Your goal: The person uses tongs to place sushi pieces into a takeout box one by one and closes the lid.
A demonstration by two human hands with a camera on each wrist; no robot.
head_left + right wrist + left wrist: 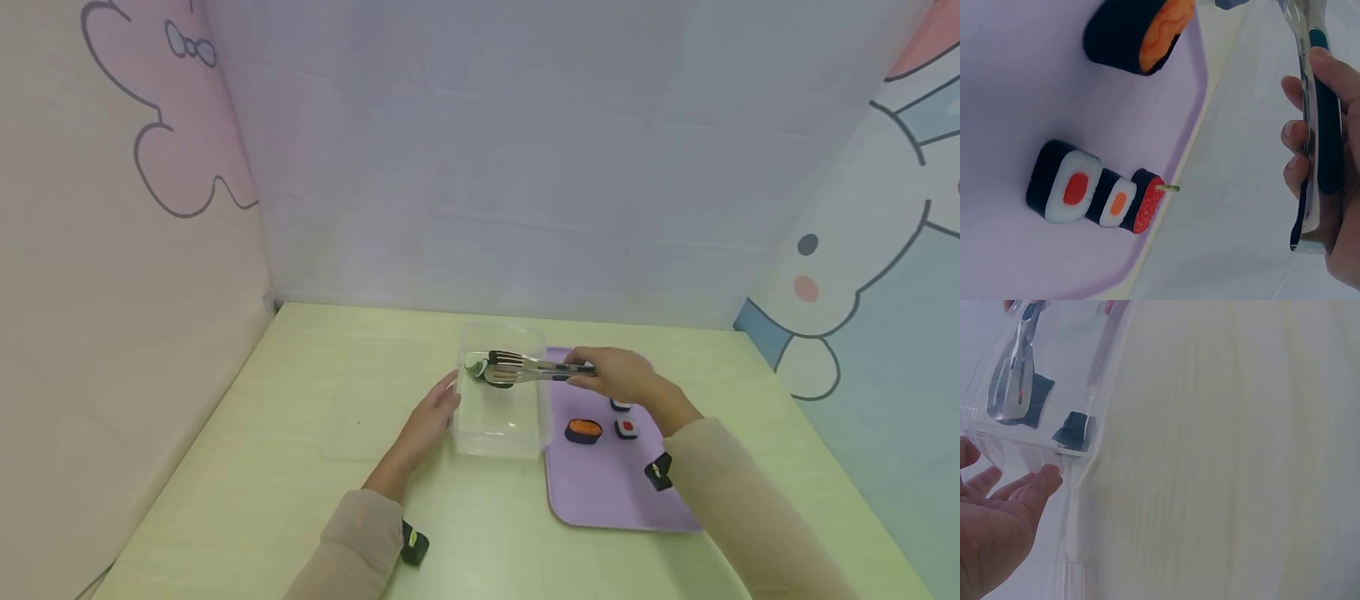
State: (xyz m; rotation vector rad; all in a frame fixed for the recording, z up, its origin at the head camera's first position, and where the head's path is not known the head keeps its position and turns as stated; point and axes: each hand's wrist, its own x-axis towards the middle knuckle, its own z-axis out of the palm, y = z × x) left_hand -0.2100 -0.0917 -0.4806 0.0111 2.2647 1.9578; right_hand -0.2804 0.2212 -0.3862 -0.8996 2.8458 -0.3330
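Note:
A clear plastic container (498, 429) stands mid-table. My left hand (427, 425) touches its left wall with loosely extended fingers, also seen as the near hand (997, 534) in the left wrist view. My right hand (617, 375) grips metal tongs (534, 367) with dark handle pads, their heads reaching inside the container. A dark sushi piece (1041, 394) sits at the tongs' heads; whether they pinch it I cannot tell. Beside it in the container is a dark-wrapped roll (474, 365) with a green-and-white face.
Right of the container lies a purple tray (600, 504). It bears an orange-topped sushi (583, 431), a red-centred roll (626, 428), an orange-centred roll (1117, 205) and a red-topped piece (1147, 209). A flat transparent lid (360, 408) lies on the table to the left.

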